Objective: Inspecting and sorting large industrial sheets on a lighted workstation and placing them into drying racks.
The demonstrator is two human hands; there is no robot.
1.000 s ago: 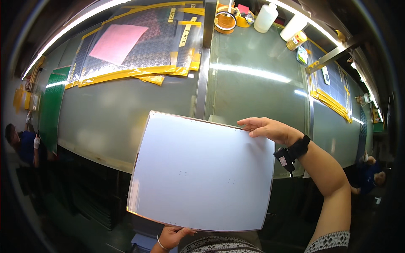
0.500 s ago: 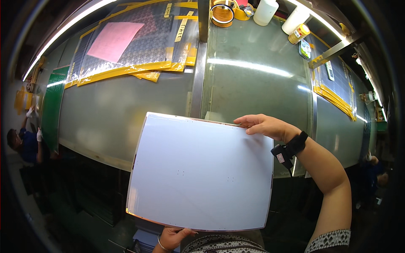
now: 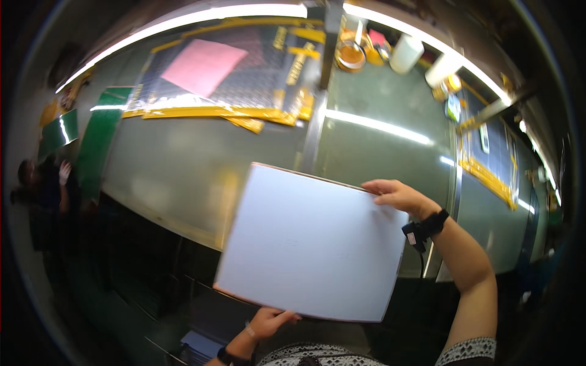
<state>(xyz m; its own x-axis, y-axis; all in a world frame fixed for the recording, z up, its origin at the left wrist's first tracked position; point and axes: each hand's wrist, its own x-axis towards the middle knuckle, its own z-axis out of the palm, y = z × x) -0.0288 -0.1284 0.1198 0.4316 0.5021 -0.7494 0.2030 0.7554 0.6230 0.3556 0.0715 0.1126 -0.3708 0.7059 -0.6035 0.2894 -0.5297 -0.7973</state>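
A large, thin, white rectangular panel (image 3: 311, 244) with copper-coloured edges is held up before me, tilted in the picture. My right hand (image 3: 397, 196) grips its far edge near the right corner, thumb over the white face and fingers at the rim. At the near edge, my left hand (image 3: 271, 322) pinches the panel with the thumb on top; its other fingers are hidden underneath. The panel's far part overlaps the front edge of a grey-green glossy table (image 3: 183, 165).
Dark sheets with yellow taped borders (image 3: 201, 113) lie at the far left under a pink paper (image 3: 204, 66). Tape rolls (image 3: 351, 56), a white bottle (image 3: 406, 53) and a yellow can (image 3: 448, 86) stand at the back. Another person (image 3: 52, 177) handles a green sheet (image 3: 60, 133) at left.
The view has swung, so the table appears shifted right and down. The panel has turned slightly clockwise, still in both hands. At left, the other person now has a raised green sheet beside them.
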